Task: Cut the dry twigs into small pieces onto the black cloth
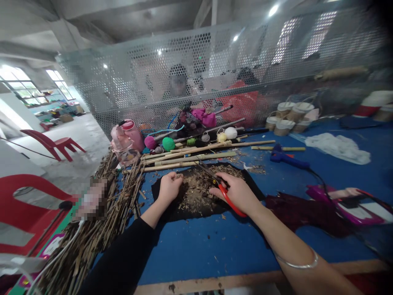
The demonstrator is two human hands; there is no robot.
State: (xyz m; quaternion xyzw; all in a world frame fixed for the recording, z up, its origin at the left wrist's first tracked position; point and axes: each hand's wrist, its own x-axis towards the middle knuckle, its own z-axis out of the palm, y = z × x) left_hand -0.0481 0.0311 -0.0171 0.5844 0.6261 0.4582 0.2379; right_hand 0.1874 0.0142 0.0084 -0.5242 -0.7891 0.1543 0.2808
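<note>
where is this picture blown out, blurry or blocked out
Head view: glare washes out the gridded windows at far left; blur softens the maroon cloth at right; blackness fills the upper right corner; mosaic squares hide something by the dry twigs; the red-handled scissors read fairly clearly.

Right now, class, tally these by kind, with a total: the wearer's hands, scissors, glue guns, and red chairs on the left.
Hands: 2 (left hand, right hand)
Scissors: 1
Glue gun: 1
Red chairs: 2
Total: 6
</note>
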